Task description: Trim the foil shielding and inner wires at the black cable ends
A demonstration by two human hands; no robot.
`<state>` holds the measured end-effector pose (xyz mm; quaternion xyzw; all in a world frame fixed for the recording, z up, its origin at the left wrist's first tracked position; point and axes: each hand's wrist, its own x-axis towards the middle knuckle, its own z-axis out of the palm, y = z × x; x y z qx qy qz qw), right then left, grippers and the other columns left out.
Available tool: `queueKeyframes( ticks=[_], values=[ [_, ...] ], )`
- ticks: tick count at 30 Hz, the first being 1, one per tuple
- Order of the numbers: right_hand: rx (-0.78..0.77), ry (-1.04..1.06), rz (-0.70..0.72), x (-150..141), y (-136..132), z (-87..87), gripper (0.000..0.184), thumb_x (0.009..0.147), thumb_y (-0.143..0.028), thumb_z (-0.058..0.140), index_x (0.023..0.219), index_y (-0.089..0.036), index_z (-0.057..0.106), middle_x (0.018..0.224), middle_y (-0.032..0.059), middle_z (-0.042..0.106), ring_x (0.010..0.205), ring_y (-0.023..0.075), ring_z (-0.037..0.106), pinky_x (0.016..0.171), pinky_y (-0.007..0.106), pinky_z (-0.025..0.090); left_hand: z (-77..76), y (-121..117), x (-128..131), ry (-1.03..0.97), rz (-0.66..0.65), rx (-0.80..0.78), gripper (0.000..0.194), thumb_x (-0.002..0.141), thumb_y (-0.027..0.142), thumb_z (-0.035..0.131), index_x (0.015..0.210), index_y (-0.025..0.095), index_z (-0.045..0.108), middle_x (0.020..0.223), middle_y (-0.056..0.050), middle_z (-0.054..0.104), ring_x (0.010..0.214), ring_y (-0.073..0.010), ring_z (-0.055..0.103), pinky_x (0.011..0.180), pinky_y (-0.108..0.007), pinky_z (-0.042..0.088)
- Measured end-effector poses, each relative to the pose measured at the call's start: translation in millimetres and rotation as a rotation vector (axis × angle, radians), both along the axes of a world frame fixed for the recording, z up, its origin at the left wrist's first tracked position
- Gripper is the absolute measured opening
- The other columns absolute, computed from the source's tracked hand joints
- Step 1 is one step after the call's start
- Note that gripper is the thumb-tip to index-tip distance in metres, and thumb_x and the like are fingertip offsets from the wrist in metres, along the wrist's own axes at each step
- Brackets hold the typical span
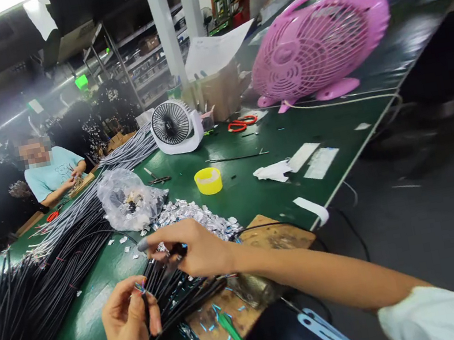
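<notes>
My left hand (127, 328) pinches a black cable (146, 307) close to its end, where thin coloured wires (141, 287) stick out between thumb and forefinger. To the right and a little higher, my right hand (192, 249) has its forefinger reaching left, with a grey covering on the tip. Its other fingers curl in around something dark that I cannot make out. Just behind that hand lies a heap of silvery foil scraps (200, 216). Beneath both hands runs a bunch of black cables (201, 299).
Bundled cables (61, 252) fill the left side. Farther back are a plastic bag (126, 196), yellow tape roll (208, 181), white fan (173, 126), pink fan (314, 43) and red-handled scissors (242, 124). A green-handled tool (233, 333) lies near a wooden board (207, 332). Another person (54, 171) sits opposite.
</notes>
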<state>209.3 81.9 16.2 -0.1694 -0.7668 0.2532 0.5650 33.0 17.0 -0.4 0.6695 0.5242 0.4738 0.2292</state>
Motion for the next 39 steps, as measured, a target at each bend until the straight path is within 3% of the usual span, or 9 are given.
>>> queueKeyframes(
  ticks=[4,7,13,20,22,26,31,36,39],
  values=[
    [-0.145,-0.035,-0.127,3,23,14.4,0.019,0.081,-0.013,0.053,0.093,-0.009,0.067,0.075,0.0051,0.069,0.061,0.0109,0.058,0.056,0.02,0.045,-8.1,16,3,0.436,0.068,0.02,0.025,0.085,0.028,0.046,0.078,0.019,0.069,0.056,-0.002,0.061,0.049,-0.0142,0.058,0.05,-0.024,0.046],
    [-0.156,-0.247,-0.136,0,46,27.3,0.024,0.086,-0.007,0.044,0.086,-0.01,0.068,0.069,0.0024,0.068,0.046,0.0064,0.045,0.05,0.018,0.038,-18.0,24,8,0.515,0.066,0.027,0.02,0.08,0.023,0.05,0.079,0.02,0.07,0.068,-0.003,0.068,0.063,-0.0163,0.063,0.061,-0.026,0.049],
    [-0.126,-0.382,-0.064,-12,74,21.9,0.025,0.08,0.002,0.045,0.083,-0.007,0.068,0.063,0.0023,0.066,0.055,0.0091,0.053,0.054,0.018,0.039,-28.8,30,17,0.626,0.02,0.007,0.016,0.078,0.023,0.055,0.083,0.023,0.071,0.076,-0.005,0.068,0.078,-0.0182,0.065,0.071,-0.026,0.047],
    [-0.055,-0.421,-0.046,-5,50,9.2,0.025,0.072,0.003,0.051,0.082,-0.011,0.069,0.07,0.0025,0.067,0.063,0.0122,0.056,0.059,0.02,0.038,-35.0,38,32,0.619,-0.048,-0.004,0.018,0.078,0.011,0.049,0.078,0.018,0.066,0.076,-0.006,0.066,0.076,-0.018,0.063,0.071,-0.027,0.046],
    [-0.034,-0.352,-0.081,-3,43,11.2,0.031,0.071,0.003,0.05,0.091,-0.013,0.069,0.08,0.0044,0.069,0.071,0.0143,0.059,0.064,0.021,0.04,-28.5,40,32,0.587,-0.01,0.019,0.02,0.081,0.01,0.045,0.081,0.018,0.064,0.075,-0.005,0.065,0.07,-0.0163,0.062,0.067,-0.025,0.046],
    [-0.085,-0.163,-0.155,0,35,14.2,0.035,0.071,0.0,0.05,0.1,-0.013,0.066,0.088,0.0058,0.069,0.075,0.0153,0.061,0.067,0.023,0.044,-3.7,40,27,0.513,0.161,0.122,0.028,0.087,0.016,0.041,0.113,0.016,0.052,0.068,0.0,0.06,0.058,-0.0129,0.058,0.06,-0.023,0.044],
    [-0.229,-0.148,-0.137,3,31,15.8,0.01,0.078,-0.014,0.054,0.076,-0.012,0.064,0.063,0.0011,0.061,0.057,0.0128,0.054,0.056,0.022,0.039,12.3,36,21,0.591,0.281,0.276,0.035,0.089,0.017,0.037,0.117,0.017,0.058,0.072,-0.003,0.06,0.062,-0.0134,0.057,0.062,-0.023,0.045],
    [-0.367,-0.233,0.029,1,28,15.5,0.028,0.083,-0.025,0.051,0.057,-0.015,0.051,0.052,-0.0041,0.043,0.05,0.0092,0.038,0.05,0.021,0.03,2.0,26,23,0.661,0.282,0.537,0.03,0.09,0.019,0.04,0.107,0.011,0.064,0.071,-0.006,0.063,0.059,-0.0127,0.058,0.055,-0.021,0.046],
    [-0.469,-0.206,0.168,1,28,14.7,0.039,0.085,-0.034,0.048,0.051,-0.017,0.04,0.048,-0.0061,0.033,0.047,0.0077,0.031,0.046,0.02,0.025,1.6,17,31,0.527,0.311,0.49,0.025,0.09,0.018,0.042,0.1,0.013,0.064,0.069,-0.004,0.062,0.059,-0.0116,0.057,0.055,-0.02,0.046]
  ],
)
